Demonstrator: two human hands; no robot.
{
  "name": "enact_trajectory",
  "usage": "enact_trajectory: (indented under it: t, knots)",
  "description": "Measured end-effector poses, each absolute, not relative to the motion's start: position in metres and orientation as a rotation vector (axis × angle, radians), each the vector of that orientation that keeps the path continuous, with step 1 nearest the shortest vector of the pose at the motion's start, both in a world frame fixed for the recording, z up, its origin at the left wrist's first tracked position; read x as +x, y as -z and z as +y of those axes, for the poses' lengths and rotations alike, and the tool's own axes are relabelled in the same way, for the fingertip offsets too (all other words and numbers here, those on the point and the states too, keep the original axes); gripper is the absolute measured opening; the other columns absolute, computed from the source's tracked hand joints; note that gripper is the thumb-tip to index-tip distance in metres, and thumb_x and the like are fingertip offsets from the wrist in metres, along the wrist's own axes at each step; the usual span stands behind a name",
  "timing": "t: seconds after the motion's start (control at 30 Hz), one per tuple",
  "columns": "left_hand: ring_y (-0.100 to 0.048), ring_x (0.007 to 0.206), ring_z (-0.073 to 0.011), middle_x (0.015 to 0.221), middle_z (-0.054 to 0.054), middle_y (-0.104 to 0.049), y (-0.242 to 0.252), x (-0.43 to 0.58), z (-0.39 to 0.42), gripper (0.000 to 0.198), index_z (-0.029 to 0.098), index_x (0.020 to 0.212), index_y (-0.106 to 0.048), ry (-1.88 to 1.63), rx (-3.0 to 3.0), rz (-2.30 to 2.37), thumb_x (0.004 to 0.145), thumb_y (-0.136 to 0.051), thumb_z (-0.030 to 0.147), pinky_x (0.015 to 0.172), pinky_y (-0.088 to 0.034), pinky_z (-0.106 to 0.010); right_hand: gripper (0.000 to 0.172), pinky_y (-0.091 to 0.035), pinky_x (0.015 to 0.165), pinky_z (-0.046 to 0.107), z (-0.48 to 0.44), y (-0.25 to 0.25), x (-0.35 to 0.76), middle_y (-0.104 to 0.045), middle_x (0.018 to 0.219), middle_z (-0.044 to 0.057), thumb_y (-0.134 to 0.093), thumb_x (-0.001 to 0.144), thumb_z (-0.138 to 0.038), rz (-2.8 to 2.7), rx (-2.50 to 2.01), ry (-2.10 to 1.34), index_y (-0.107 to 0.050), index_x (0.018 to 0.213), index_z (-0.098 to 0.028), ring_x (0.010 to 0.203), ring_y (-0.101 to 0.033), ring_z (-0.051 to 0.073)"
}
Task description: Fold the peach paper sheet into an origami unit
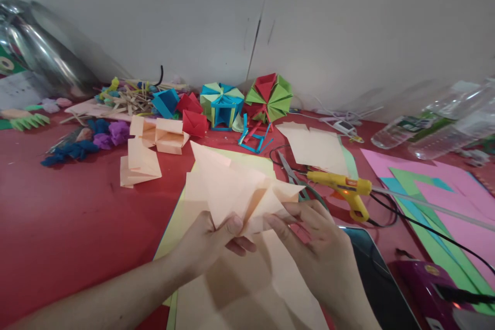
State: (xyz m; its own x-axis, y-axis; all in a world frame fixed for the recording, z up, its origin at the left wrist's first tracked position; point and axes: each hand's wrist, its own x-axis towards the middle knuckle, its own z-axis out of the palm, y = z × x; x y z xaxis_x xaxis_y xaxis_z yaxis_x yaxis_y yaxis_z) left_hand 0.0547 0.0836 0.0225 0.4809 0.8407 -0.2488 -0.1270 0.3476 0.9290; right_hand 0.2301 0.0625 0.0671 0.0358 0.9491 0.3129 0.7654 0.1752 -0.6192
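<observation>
A folded peach paper [232,185] is held up between both hands, with one pointed corner rising at the upper left and another reaching right. My left hand [220,240] pinches its lower edge, thumb in front and fingers behind. My right hand [313,237] grips the right-hand flap between thumb and fingers. Beneath the hands lies a stack of peach and yellow sheets [247,289]. Just behind the right hand are scissors [289,167], their handles partly hidden. Several folded peach paper pieces [143,162] stand to the left.
A yellow glue gun [344,185] with its cord lies to the right, near a dark tablet [382,283] and a purple device [429,289]. Coloured sheets [436,191], plastic bottles [436,118], paper models [270,95], wooden sticks [129,100] and a metal kettle [42,49] surround the work.
</observation>
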Motion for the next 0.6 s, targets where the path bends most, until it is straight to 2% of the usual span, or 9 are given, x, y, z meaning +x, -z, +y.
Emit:
enact_trajectory:
  t: [0.1,0.27,0.47,0.6]
  knots:
    - [-0.069,0.072,-0.0202,0.08,-0.015,-0.072,-0.0219,0.054,0.085,0.048,0.008,0.099,-0.069,-0.678,1.021,0.772,0.086,-0.047,0.049,0.066,-0.056,-0.028,0.013,-0.04,0.066,0.032,0.0637,-0.0648,0.231,-0.065,0.069,-0.002,-0.058,0.08,-0.034,-1.714,-1.688,-0.407,-0.061,0.073,-0.024,0.071,-0.057,0.019]
    - [-0.069,0.07,-0.0178,0.098,-0.016,-0.069,-0.0209,0.0553,0.0849,0.043,0.011,0.105,-0.067,-0.652,1.018,0.758,0.085,-0.05,0.046,0.064,-0.055,-0.026,0.016,-0.04,0.066,0.031,0.0644,-0.0609,0.2332,-0.062,0.068,-0.001,-0.057,0.08,-0.036,-1.688,-1.709,-0.455,-0.059,0.071,-0.023,0.069,-0.056,0.019]
    - [-0.069,0.071,-0.0187,0.098,-0.014,-0.069,-0.0169,0.0559,0.0821,0.039,0.012,0.099,-0.068,-0.66,1.034,0.755,0.077,-0.063,0.043,0.062,-0.054,-0.025,0.018,-0.041,0.065,0.028,0.0602,-0.0645,0.233,-0.062,0.07,-0.001,-0.055,0.081,-0.035,-1.688,-1.72,-0.51,-0.059,0.071,-0.021,0.07,-0.056,0.017]
    - [-0.068,0.067,-0.0198,0.084,-0.012,-0.071,-0.0188,0.056,0.0844,0.037,0.01,0.095,-0.068,-0.689,1.053,0.889,0.076,-0.063,0.041,0.061,-0.055,-0.027,0.019,-0.042,0.059,0.026,0.0597,-0.068,0.2344,-0.059,0.068,-0.001,-0.058,0.079,-0.037,-1.774,-1.681,-0.598,-0.059,0.069,-0.021,0.068,-0.055,0.016]
